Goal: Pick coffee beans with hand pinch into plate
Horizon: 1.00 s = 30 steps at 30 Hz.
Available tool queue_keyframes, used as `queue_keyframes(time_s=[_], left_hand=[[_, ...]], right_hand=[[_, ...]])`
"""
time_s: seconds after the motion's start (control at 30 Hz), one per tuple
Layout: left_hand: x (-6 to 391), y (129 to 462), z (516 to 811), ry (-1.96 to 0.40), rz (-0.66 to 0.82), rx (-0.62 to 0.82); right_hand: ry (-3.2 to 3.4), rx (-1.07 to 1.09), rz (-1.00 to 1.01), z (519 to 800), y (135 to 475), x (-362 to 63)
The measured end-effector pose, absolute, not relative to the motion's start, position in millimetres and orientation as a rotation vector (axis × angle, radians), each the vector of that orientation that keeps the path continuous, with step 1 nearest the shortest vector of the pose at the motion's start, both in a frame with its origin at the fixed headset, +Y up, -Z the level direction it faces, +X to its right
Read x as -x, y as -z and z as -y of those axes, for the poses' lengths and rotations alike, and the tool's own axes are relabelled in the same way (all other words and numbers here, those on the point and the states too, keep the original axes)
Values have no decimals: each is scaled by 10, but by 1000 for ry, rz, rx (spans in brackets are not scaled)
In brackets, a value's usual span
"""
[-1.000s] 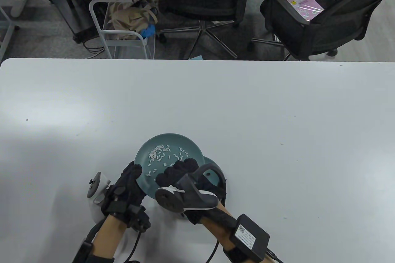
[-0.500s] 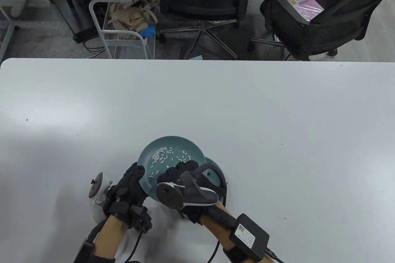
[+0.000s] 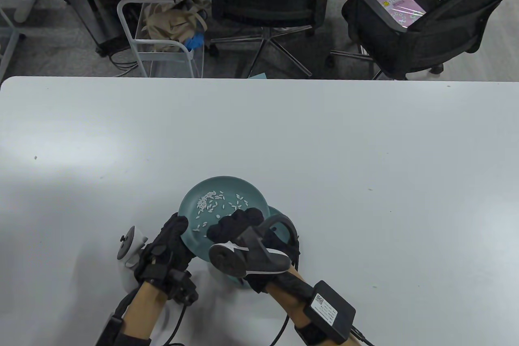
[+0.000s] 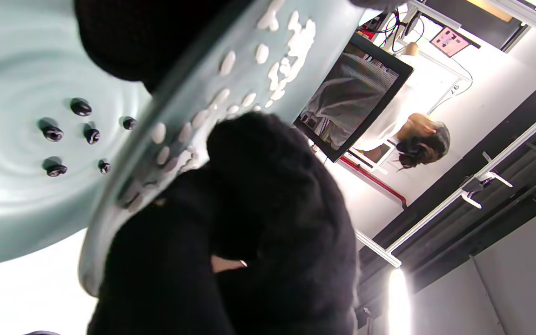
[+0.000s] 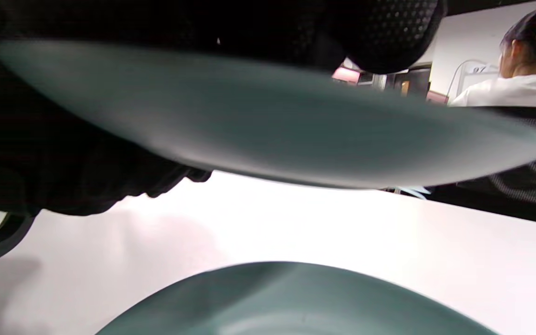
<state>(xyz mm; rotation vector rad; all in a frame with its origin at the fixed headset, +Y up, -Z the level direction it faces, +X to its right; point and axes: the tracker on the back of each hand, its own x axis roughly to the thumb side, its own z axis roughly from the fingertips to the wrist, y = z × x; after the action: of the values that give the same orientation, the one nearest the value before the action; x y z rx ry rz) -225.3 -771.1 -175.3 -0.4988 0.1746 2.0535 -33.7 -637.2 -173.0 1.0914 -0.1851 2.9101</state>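
Both hands hold a teal plate above a second plate.

The left hand and right hand curl their fingers over the raised plate, strewn with pale grains; dark coffee beans lie in the lower plate on the white tabletop.

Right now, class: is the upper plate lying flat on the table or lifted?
Lifted: right wrist view shows the upper plate above the table.

Coffee beans on lower plate
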Motion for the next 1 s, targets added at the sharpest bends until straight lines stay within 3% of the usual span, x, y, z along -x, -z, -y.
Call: queue_keyframes(time_s=[0.33, 0.63, 1.0], left_hand=[[2264, 1757, 7700, -2066, -167, 490], [2293, 1762, 7695, -2083, -171, 481], [2344, 1765, 7683, -2106, -183, 459]], right_hand=[[-2876, -1054, 249, 6351, 1717, 266], [-2800, -959, 429, 6270, 1663, 134], [-2789, -829, 462, 6253, 1711, -44]])
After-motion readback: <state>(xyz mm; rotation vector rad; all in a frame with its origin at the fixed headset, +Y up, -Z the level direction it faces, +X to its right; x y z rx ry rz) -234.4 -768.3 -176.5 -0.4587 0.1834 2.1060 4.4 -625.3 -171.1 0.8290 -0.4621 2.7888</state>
